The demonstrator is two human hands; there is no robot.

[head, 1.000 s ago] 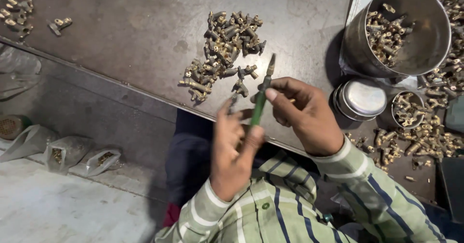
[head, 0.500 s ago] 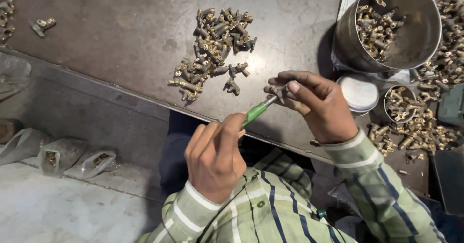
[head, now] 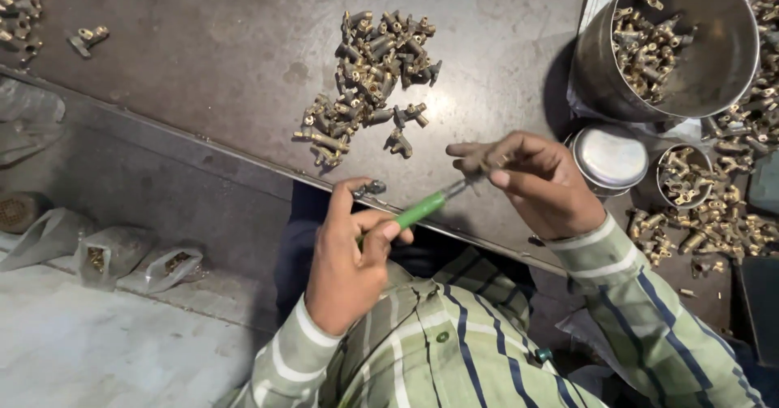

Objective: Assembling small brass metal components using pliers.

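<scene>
The dark metal desk was scuffed and stained, with a pile of small brass fittings lying loose near its edge. A steel bucket of the same parts stood at the far right. Below the desk lay a pale floor with plastic bags. The left hand had its grip closed around a green-handled screwdriver, held above the desk edge. The right hand pinched what seemed to be one small fitting at the tool's tip.
</scene>
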